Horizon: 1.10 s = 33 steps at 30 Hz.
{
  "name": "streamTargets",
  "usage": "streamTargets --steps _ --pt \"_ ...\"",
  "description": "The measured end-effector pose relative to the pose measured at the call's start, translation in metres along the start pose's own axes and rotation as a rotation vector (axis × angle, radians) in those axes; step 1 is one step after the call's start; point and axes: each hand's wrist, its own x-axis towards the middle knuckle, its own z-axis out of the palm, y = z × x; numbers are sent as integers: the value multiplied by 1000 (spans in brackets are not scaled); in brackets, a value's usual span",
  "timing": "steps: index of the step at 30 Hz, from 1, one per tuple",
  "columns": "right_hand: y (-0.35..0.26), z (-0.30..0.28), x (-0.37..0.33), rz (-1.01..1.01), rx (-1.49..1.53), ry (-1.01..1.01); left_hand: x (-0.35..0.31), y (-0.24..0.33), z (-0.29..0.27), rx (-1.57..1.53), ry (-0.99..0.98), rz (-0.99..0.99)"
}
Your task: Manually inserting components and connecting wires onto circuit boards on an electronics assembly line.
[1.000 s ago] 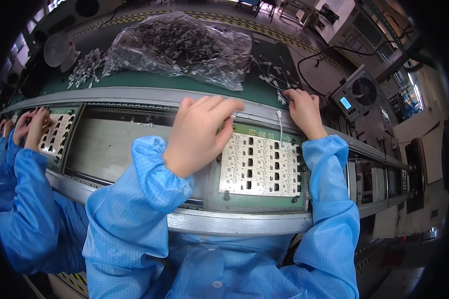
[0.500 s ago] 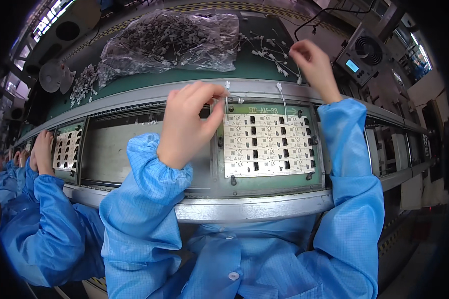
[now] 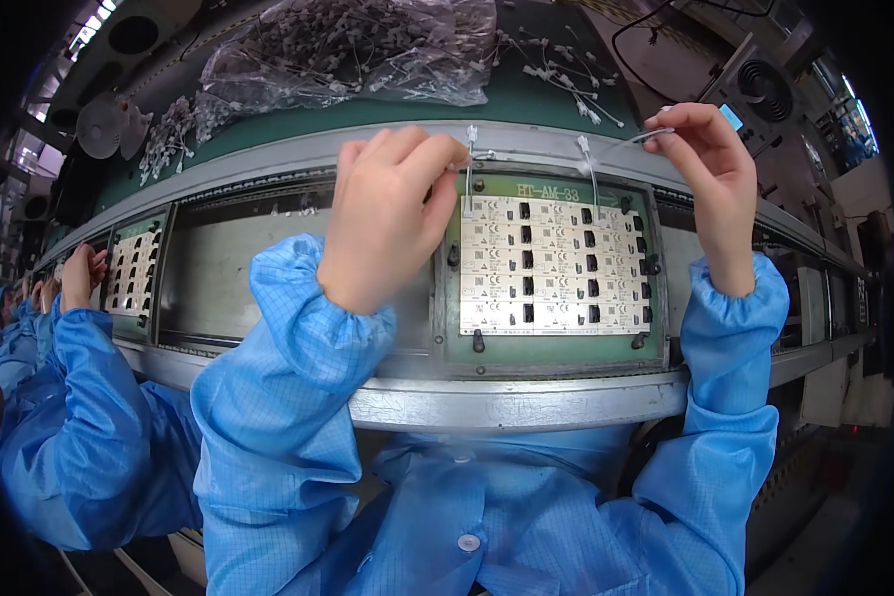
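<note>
A framed panel of white circuit boards with black components lies in a green fixture in front of me. Two short white connector cables stand up from its far edge, the left cable and the right cable. My left hand is beside the left cable, thumb and forefinger pinched; a small white end shows past the fingertips, and the rest of what they hold is hidden. My right hand, right of the panel, pinches another connector cable, whose free end is blurred toward the right cable.
A clear plastic bag of cables lies on the green bench beyond the metal rail. Loose cables lie right of it. Another person's hand is at a second panel on the left. A boxy device with a fan stands far right.
My right hand has come back from the loose cables toward me and now shows a cable in its fingertips. My left hand stays near the left cable. The whole view has shifted slightly.
</note>
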Motion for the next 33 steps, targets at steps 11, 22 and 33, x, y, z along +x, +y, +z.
streamTargets --steps 11,22,33 --pt "8 43 -2 -543 -1013 143 3 6 -3 -23 97 12" --pt "15 59 -25 -291 -837 -368 -1 4 5 -121 55 60" --pt "20 62 -25 -239 -800 -402 -3 1 2 -94 54 73"
